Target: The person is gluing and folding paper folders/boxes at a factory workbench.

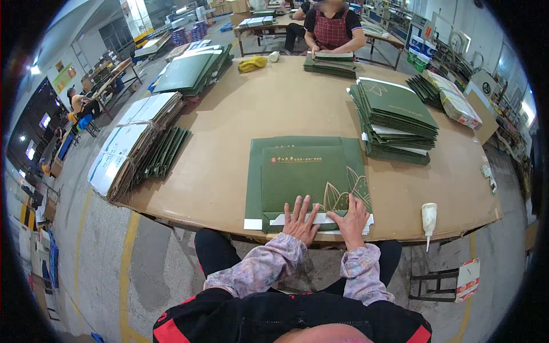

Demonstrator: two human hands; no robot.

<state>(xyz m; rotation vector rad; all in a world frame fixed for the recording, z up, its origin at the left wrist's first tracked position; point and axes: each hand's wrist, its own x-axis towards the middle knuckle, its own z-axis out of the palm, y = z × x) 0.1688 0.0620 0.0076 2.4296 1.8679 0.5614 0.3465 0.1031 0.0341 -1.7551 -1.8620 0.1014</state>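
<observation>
A dark green paper bag (297,183) with gold leaf drawings lies flat at the table's near edge, on top of other green sheets (253,194). Along its near end runs a folded strip with white paper (277,219) showing. My left hand (301,222) rests on this strip, palm down, fingers spread. Beside it on the right, my right hand (351,223) presses on the fold near the bag's right corner, thumb stretched toward the left hand and apart from the fingers. Neither hand grasps anything that I can see.
A white squeeze bottle (429,220) lies at the near right edge. Green bags are stacked at the right (394,114) and far left (189,71). A tied bundle of boards (128,137) is at the left. Across the brown table (229,154), a co-worker (334,28) handles green bags.
</observation>
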